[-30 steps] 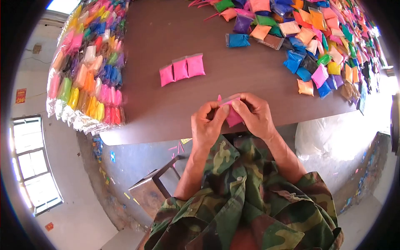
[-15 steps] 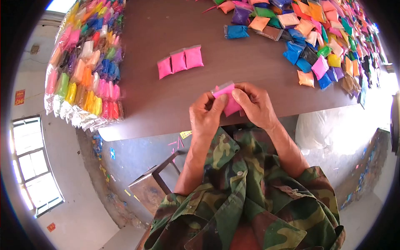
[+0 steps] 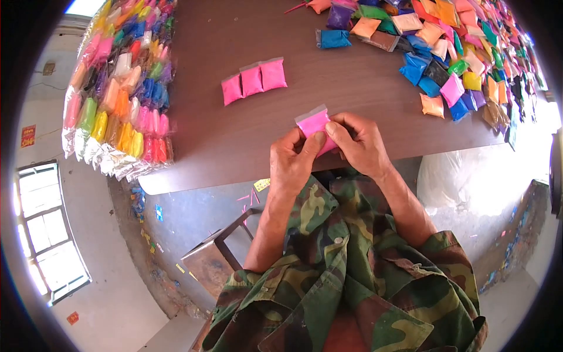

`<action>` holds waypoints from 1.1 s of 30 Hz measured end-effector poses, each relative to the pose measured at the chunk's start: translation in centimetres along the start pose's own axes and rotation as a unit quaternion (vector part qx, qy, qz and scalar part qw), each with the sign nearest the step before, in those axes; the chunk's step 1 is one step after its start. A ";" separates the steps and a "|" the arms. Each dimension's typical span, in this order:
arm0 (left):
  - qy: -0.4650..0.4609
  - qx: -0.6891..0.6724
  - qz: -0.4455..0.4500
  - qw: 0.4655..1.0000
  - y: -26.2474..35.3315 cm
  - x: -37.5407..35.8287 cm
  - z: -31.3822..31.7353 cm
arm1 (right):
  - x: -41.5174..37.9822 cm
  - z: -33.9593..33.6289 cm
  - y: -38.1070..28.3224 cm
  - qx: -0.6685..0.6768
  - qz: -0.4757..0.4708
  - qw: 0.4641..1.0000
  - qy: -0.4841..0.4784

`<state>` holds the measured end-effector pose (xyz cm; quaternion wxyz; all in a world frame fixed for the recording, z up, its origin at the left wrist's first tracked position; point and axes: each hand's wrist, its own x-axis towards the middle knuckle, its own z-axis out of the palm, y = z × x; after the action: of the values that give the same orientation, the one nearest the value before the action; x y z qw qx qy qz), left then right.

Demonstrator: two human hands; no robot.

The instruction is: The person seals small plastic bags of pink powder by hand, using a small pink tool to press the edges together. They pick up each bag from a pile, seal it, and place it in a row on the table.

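Between my two hands, over the table's near edge, is a small pink packet [image 3: 314,122] with a clear top strip facing away from me. My left hand [image 3: 293,161] pinches its left side, thumb on top. On its right side my right hand [image 3: 359,146] grips it the same way, fingers curled behind. Beyond them, to the left, three pink packets [image 3: 252,80] lie side by side on the brown table [image 3: 205,135], touching or slightly overlapping.
Clear bags of colourful packets [image 3: 117,88] are stacked along the table's left side. A large loose heap of coloured packets [image 3: 451,64] covers the far right. A metal-framed stool [image 3: 211,264] stands below at left, and a whitish plastic sack [image 3: 443,182] under the right edge.
The fingers have shifted lower on the held pink packet, so more of its face and its clear strip shows. The view has tilted slightly; the three packets lie as before.
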<state>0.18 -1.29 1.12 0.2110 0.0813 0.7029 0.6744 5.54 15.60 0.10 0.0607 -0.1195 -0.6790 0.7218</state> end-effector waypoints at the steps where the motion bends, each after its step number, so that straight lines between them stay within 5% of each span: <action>1: 0.008 0.010 0.017 1.000 0.0 0.0 0.2 | 0.0 -0.1 -0.2 -0.006 0.009 1.000 -0.018; 7: -0.002 -0.052 -0.085 0.995 0.3 -0.3 -0.3 | -0.1 -0.1 0.0 -0.007 0.004 1.000 -0.021; 14: -0.014 -0.121 -0.064 0.990 -0.3 -0.6 0.4 | -0.3 0.1 -0.1 0.010 0.007 1.000 -0.003; 20: -0.013 0.020 -0.037 0.999 0.2 -0.7 -0.3 | -0.1 0.4 0.3 -0.002 -0.044 0.999 0.002; 26: 0.028 -0.013 -0.003 1.000 1.5 -1.0 -0.6 | -0.4 0.2 -0.1 0.003 -0.020 1.000 -0.014; 33: 0.030 0.106 0.029 0.994 1.2 0.0 -1.6 | -0.3 0.6 0.5 0.040 -0.068 0.997 -0.003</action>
<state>-0.69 -2.69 2.30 0.1607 0.1028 0.7735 0.6044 5.68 14.92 -0.34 0.1120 -0.0686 -0.6562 0.7431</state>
